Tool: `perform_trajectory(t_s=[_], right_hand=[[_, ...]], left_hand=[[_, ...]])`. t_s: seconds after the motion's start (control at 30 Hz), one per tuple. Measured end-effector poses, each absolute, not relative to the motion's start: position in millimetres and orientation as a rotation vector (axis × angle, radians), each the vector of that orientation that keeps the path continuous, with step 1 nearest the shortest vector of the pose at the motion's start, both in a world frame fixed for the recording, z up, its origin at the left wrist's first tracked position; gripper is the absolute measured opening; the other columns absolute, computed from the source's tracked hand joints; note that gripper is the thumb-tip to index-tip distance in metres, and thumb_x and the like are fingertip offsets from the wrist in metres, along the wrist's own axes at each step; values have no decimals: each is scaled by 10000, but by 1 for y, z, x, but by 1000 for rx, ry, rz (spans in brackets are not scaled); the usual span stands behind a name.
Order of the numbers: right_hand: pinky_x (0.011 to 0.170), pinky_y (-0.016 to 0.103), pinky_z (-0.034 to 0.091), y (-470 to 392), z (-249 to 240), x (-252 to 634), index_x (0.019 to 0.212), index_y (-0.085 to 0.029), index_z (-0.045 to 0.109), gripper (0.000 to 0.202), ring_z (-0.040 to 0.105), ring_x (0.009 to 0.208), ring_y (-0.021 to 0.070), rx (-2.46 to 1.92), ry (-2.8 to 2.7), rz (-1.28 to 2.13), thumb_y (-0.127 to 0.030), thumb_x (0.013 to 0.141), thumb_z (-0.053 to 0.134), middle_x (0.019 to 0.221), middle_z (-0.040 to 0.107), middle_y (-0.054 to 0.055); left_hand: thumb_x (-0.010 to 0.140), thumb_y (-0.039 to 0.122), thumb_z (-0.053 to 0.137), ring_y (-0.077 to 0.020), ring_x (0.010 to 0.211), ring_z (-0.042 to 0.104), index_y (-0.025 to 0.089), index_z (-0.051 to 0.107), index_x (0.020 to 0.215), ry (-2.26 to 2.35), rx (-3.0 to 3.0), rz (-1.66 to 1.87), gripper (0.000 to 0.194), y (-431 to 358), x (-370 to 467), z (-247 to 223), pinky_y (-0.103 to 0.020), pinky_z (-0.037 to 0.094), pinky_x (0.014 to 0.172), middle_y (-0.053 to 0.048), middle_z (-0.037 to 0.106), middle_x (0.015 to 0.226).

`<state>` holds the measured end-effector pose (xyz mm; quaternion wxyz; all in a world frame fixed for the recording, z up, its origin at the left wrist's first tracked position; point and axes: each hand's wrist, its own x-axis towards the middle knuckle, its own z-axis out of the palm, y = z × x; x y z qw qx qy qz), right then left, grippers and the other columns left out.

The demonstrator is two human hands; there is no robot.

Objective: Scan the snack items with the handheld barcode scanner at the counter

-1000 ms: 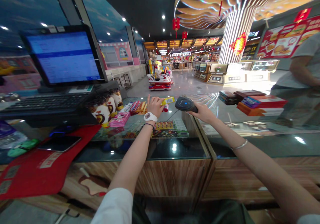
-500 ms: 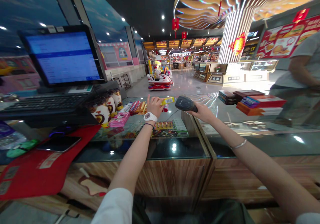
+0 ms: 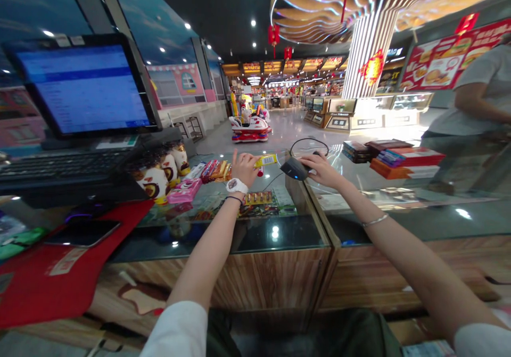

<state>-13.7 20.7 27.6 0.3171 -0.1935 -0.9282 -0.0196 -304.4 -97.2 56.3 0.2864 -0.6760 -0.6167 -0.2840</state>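
While your left hand (image 3: 244, 168) pinches the yellow barcoded packet (image 3: 266, 160) over the glass-topped table (image 3: 255, 237), your right hand (image 3: 325, 172) clasps the barcode scanner (image 3: 294, 169) — nose angled down beside it. Black cable (image 3: 309, 139) loops behind.

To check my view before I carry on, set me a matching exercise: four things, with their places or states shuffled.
1. scanner
2. yellow packet
3. phone
4. monitor

A. lying on the red mat
B. held in the left hand
C. screen glowing blue
D. held in the right hand

Pairs: 1-D, 2-B, 3-A, 4-C
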Motion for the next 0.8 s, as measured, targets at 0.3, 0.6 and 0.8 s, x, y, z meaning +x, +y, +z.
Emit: perform_trajectory(t_s=[0.3,0.6,0.8], right_hand=[[1151,613,281,48,10,-4,1347,-231,592,648,489,1374,296,-562,-2621,97,-9,748,481,1449,570,107],[1117,480,419,67,2,-4,1275,-190,651,643,576,1292,257,-341,-2567,322,7,681,503,1343,654,108],[1110,474,430,69,-3,-4,1250,-199,662,615,600,1260,252,-357,-2532,401,-8,683,519,1327,666,96]], left_hand=[[854,230,630,-283,1084,590,269,714,1134,-1605,-1836,-754,295,-95,-300,55,-632,116,1245,-62,696,1020],[861,237,642,-277,1092,593,255,702,1166,-1596,-1859,-736,312,-94,-296,54,-617,138,1249,-59,697,1022],[867,240,644,-277,1095,595,257,703,1165,-1586,-1862,-728,304,-94,-296,54,-621,137,1248,-58,700,1014]])
